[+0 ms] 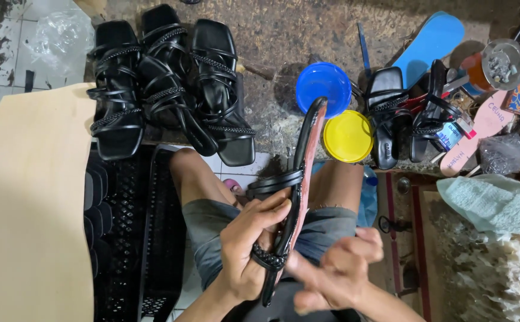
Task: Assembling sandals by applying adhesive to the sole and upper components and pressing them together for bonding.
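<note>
- Near the bottom centre, over the person's lap, the left hand [249, 250] is curled around a black strappy sandal [296, 197], fingers wrapped across its edge and a finger pushed through the braided strap at the near end.
- The sandal stands on its side, long and narrow, running from the hands up toward the far middle; its reddish-brown underside faces right and two plain black straps loop out to the left about halfway along.
- Just right of it, the right hand [337, 271] is blurred, fingers loosely spread and partly bent, touching the near end of the sandal's sole; I cannot tell whether it grips anything.
- Beyond the sandal's far tip, a blue bowl [323, 83] and a yellow lid [347, 136] sit side by side on the gritty floor [272, 36].
- Far left, a row of finished black sandals [164, 83] lies together, toes pointing near.
- At the left edge, a big pale board [27, 203] covers the view, with black mesh trays [146, 238] just beside it.
- To the right of the yellow lid, more black sandals [403, 116] lie in a heap, a bright blue insole [430, 42] and a pink insole [480, 128] near them.
- Far right, a round tin of small bits [501, 62]; nearer, a pale green cloth [498, 203] over whitish scraps.
</note>
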